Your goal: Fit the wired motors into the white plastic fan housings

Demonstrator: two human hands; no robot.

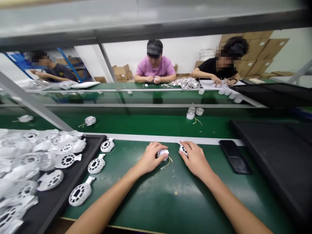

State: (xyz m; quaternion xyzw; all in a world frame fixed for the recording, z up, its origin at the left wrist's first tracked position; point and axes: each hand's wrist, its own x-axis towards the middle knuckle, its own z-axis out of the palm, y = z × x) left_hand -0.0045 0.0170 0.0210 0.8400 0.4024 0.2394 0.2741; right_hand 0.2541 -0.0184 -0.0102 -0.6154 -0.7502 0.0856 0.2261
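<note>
My left hand [153,157] is closed round a small white round part with wires [163,153]; thin yellow and white wires trail from it onto the green table. A white slotted housing [183,149] is in the grip of my right hand [194,157], its dark openings partly covered by the fingers. Both hands are near the table's far edge, a short way apart. Left of them, a column of three similar white slotted housings [96,165] with short tabs lies on the table.
A black tray [58,198] heaped with white housings [21,162] fills the left. At right lie a black phone [235,156] and a large dark tray [275,156]. Beyond the pale rail, wired parts [90,121] sit on a green belt [136,125]. Several people work opposite, beneath an overhead beam.
</note>
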